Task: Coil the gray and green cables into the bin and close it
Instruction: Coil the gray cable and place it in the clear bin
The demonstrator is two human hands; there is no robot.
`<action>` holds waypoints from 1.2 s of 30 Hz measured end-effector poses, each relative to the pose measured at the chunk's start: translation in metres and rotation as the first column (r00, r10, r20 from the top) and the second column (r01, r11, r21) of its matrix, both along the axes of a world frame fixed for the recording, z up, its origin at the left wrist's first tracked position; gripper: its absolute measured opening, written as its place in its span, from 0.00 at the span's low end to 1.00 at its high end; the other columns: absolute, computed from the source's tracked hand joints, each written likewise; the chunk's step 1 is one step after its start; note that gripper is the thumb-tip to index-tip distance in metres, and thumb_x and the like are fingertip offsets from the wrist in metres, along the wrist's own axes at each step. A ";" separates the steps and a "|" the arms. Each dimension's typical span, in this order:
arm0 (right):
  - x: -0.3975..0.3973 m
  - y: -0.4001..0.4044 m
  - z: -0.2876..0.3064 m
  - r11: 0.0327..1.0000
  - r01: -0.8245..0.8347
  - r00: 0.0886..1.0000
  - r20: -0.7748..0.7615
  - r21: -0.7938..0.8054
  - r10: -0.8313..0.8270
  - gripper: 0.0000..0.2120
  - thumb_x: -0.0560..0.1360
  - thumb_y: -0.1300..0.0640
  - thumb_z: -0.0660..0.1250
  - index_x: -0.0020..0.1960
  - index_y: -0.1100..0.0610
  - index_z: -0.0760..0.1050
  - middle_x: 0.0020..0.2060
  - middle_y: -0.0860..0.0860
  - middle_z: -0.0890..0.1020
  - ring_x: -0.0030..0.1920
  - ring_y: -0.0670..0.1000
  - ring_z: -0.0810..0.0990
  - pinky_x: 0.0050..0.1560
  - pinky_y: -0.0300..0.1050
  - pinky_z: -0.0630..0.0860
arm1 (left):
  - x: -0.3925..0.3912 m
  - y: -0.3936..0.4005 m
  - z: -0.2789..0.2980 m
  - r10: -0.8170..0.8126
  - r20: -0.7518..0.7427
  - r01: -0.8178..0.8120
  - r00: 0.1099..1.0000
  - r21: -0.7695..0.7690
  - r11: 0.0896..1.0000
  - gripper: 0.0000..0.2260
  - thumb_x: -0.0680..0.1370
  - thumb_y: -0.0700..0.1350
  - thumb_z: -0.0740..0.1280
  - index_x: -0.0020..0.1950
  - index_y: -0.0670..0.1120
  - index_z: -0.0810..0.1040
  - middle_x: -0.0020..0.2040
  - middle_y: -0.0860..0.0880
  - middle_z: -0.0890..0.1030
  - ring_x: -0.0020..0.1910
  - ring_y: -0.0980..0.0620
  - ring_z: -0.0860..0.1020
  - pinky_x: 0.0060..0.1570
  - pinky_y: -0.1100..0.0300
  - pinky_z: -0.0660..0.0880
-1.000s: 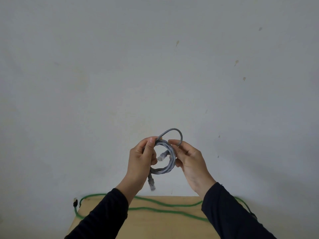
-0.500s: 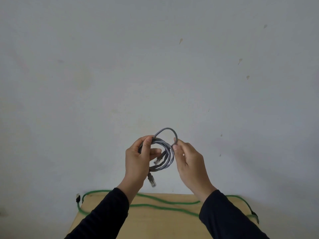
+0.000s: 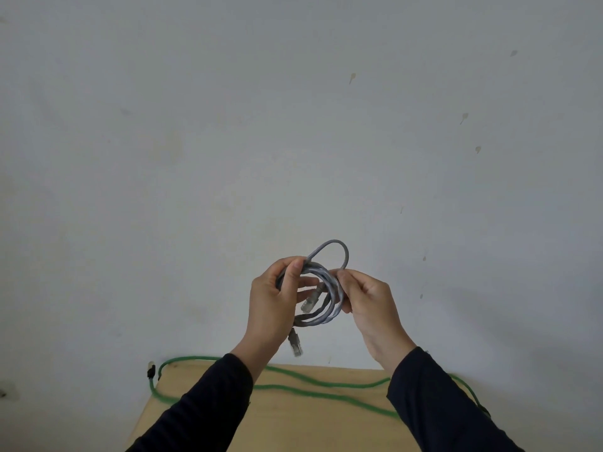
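Note:
I hold the gray cable (image 3: pixel 329 300) in the air, wound into a small coil, with one loose loop sticking up above it. My left hand (image 3: pixel 274 308) grips the coil's left side, thumb on top. My right hand (image 3: pixel 368 301) pinches the right side where the loose loop comes down. One clear plug hangs inside the coil and another dangles below my left hand. The green cable (image 3: pixel 313 384) lies loose in long curves across the wooden table (image 3: pixel 326 425) below my arms, its black-tipped end hanging off the left corner. No bin is in view.
A plain grey-white wall with a few small marks fills most of the view behind my hands. The table's far edge sits against it, and its left edge runs diagonally toward me.
The gray coil has tightened a little and my hands have shifted slightly right and down. The loose loop on top stays up, and the green cable has not moved.

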State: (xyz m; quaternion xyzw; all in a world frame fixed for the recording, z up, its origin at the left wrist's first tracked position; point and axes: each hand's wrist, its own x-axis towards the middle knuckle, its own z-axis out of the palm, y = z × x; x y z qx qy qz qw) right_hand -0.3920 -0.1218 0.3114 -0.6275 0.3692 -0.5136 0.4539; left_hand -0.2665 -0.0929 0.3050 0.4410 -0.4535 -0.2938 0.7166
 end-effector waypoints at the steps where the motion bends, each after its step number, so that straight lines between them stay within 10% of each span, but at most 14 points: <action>1: 0.000 -0.001 0.000 1.000 0.009 1.000 0.018 0.012 -0.009 0.15 0.79 0.60 0.58 0.40 0.55 0.82 0.24 0.43 0.76 0.27 0.45 0.65 0.32 0.39 0.64 | 0.000 0.000 0.001 -0.003 0.003 0.003 1.000 0.000 1.000 0.09 0.80 0.41 0.60 0.46 0.42 0.80 0.43 0.47 0.83 0.39 0.53 0.84 0.36 0.65 0.78; 8: -0.003 -0.011 0.001 0.998 0.025 0.977 -0.212 0.057 -0.012 0.10 0.77 0.54 0.63 0.45 0.52 0.83 0.27 0.44 0.80 0.30 0.47 0.73 0.36 0.35 0.68 | -0.001 -0.004 -0.005 -0.013 -0.094 0.021 0.995 0.082 0.996 0.09 0.80 0.44 0.60 0.46 0.45 0.80 0.40 0.52 0.84 0.39 0.53 0.84 0.28 0.65 0.75; 15: 0.000 -0.004 -0.005 0.843 0.096 0.937 -0.238 -0.530 -0.256 0.10 0.76 0.60 0.60 0.53 0.56 0.78 0.40 0.48 0.81 0.41 0.41 0.77 0.40 0.26 0.69 | 0.006 -0.012 -0.007 -0.076 -0.221 0.094 0.972 0.072 0.993 0.10 0.80 0.43 0.60 0.47 0.43 0.81 0.40 0.50 0.84 0.39 0.50 0.84 0.36 0.61 0.79; 19: 0.000 -0.004 -0.007 0.806 0.003 0.911 -0.331 -0.592 -0.248 0.13 0.74 0.46 0.62 0.53 0.52 0.76 0.38 0.40 0.75 0.39 0.41 0.73 0.39 0.28 0.66 | 0.011 -0.016 -0.009 -0.042 -0.159 0.057 0.986 0.091 0.994 0.10 0.80 0.44 0.61 0.46 0.44 0.81 0.40 0.47 0.82 0.36 0.53 0.80 0.35 0.61 0.79; 25: 0.008 -0.006 -0.006 0.678 -0.097 0.829 -0.436 -0.728 -0.350 0.13 0.68 0.62 0.70 0.50 0.52 0.78 0.40 0.48 0.69 0.39 0.46 0.70 0.38 0.34 0.71 | 0.014 -0.022 -0.008 0.002 0.011 -0.003 1.000 0.082 0.997 0.10 0.80 0.46 0.61 0.45 0.47 0.82 0.27 0.51 0.69 0.24 0.56 0.66 0.25 0.65 0.67; 36: 0.004 -0.009 0.008 0.620 -0.210 0.697 -0.560 -0.756 -0.448 0.06 0.67 0.63 0.72 0.43 0.55 0.81 0.38 0.50 0.65 0.40 0.50 0.65 0.26 0.44 0.69 | 0.025 -0.027 -0.003 -0.080 0.096 0.072 0.992 0.083 0.994 0.11 0.80 0.44 0.60 0.47 0.45 0.82 0.21 0.56 0.68 0.22 0.57 0.64 0.24 0.69 0.64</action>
